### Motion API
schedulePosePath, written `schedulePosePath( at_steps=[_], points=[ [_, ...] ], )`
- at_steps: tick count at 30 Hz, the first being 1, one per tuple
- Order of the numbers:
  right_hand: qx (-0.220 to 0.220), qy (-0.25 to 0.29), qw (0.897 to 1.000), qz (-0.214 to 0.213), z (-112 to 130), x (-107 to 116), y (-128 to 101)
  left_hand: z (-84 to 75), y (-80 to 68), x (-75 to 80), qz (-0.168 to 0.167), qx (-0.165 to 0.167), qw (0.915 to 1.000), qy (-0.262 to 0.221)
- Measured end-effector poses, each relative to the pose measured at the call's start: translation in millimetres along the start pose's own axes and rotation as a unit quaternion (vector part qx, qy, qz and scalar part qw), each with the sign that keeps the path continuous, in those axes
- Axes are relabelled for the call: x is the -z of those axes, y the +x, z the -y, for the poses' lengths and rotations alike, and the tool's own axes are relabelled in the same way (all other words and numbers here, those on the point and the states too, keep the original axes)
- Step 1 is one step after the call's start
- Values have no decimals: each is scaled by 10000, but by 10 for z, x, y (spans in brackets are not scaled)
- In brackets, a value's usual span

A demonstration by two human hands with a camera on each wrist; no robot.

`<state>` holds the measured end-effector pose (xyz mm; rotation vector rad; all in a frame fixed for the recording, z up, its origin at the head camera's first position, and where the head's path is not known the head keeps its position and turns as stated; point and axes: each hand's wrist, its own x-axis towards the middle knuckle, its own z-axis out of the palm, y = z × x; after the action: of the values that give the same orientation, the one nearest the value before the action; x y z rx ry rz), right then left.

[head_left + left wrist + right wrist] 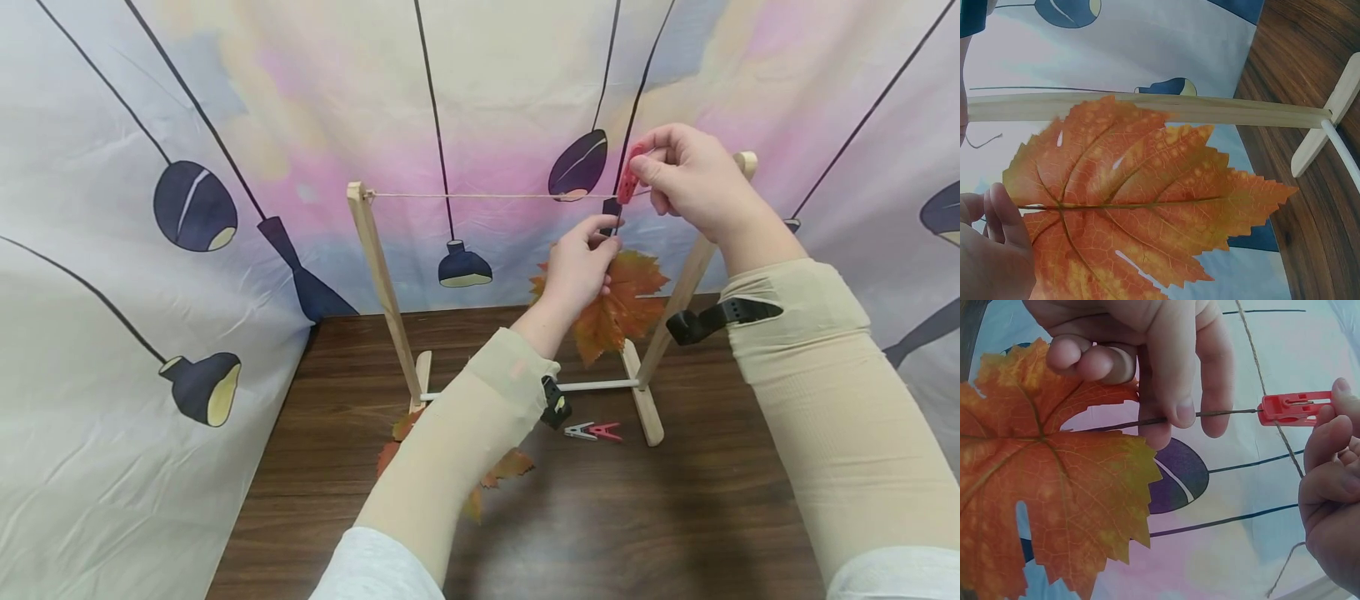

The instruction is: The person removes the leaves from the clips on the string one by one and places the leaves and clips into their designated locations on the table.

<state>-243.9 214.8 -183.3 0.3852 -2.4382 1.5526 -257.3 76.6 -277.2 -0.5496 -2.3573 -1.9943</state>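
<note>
Right hand (pixel 690 179) pinches the red clothespin (pixel 628 179) at the string (pixel 487 197), fingers curled on its handles; the peg's jaws sit at the line, with the leaf stem (pixel 1222 413) entering them. Left hand (pixel 577 271), at seven o'clock from the peg, pinches that stem, and the orange leaf (pixel 618 308) hangs below it inside the wooden frame (pixel 375 275). I judge the pegging step to be in hand. Next, the peg must close on stem and string together before I let go. Spare pegs (pixel 592 431) lie at the frame's base at six o'clock, more leaves (pixel 510 467) nearby on the table (pixel 637 517).
</note>
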Motion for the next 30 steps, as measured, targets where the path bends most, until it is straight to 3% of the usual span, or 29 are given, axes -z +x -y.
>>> schedulePosePath(
  at_steps=[6, 16, 26, 30],
  points=[
    [435, 31, 9990, 54, -31, -11, -3, 12, 16, 18, -70, -50, 10000, 43],
    [822, 304, 9959, -216, -19, -8, -2, -13, 14, 52, -150, 4, 9998, -146],
    [1303, 294, 9879, -790, 22, -30, -32, 20, 17, 84, -157, -25, 9996, -239],
    [1292, 340, 9859, -1012, 53, -20, -37, 14, 25, 116, -201, -98, 9998, 10]
  ],
)
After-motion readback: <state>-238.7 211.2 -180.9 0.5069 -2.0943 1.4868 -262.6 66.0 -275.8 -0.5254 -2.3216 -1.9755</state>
